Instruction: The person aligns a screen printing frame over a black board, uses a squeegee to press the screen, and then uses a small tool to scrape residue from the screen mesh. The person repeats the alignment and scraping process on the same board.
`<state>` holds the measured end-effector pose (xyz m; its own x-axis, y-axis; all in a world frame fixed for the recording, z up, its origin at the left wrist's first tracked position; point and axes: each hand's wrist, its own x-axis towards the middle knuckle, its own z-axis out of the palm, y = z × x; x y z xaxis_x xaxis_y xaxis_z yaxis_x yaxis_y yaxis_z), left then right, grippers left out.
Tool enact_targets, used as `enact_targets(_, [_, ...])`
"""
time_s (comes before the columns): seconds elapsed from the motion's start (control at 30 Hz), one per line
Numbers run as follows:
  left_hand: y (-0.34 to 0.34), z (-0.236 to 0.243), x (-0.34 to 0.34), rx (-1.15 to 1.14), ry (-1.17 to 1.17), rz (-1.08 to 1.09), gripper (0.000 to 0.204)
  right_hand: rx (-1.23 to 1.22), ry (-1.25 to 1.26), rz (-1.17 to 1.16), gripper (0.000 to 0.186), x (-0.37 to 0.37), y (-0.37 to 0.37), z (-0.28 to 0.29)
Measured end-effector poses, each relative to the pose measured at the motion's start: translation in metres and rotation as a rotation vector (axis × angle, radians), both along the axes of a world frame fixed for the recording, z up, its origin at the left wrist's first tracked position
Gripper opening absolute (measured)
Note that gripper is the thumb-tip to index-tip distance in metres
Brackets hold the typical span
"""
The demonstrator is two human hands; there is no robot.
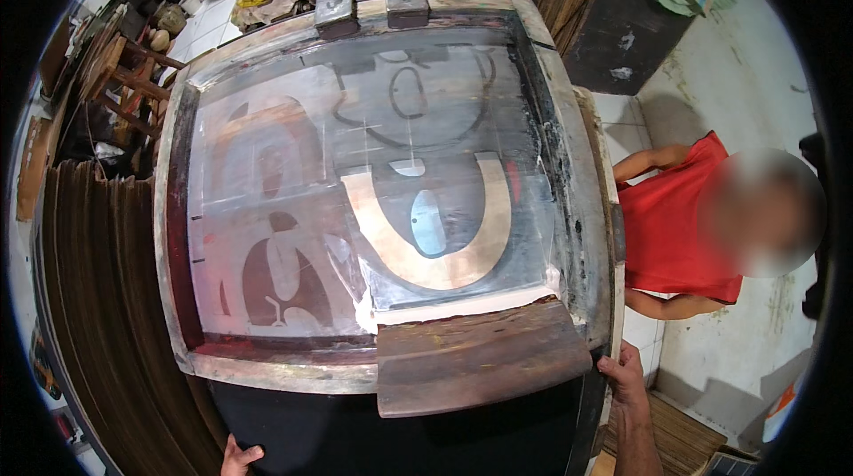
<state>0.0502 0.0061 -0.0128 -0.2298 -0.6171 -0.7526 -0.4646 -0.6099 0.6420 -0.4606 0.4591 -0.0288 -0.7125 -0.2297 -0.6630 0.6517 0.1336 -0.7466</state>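
Resting near one screen [351,210], two hands [238,458] [627,376]

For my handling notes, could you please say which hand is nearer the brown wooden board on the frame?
Right: the right hand is just right of the brown wooden board; the left hand is farther off, to its lower left.

Your left grip [236,457] is totally bare, basically a rounded thumb [254,453] plus whatever the lower edge leaves. Your right grip [625,374] is bare too, same deal with the slim right forearm [636,440] below it.
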Motion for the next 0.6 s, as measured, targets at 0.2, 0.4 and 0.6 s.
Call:
enact_targets(0.2, [0.001, -0.001, 0.003, -0.017, -0.014, 0.012, 0.104, -0.004, 0.008, -0.002, 0.048, 0.001, 0.004, -0.005])
enact_targets(0.4, [0.0, 0.008, -0.015, -0.017, -0.093, -0.012, 0.097, 0.069, 0.045, 0.107, 0.049, -0.001, 0.009, 0.0])
enact_targets(0.6, [0.014, 0.015, -0.098, -1.36, -0.499, -0.393, 0.084, 0.02, 0.131, 0.078, 0.042, 0.009, 0.0, 0.002])
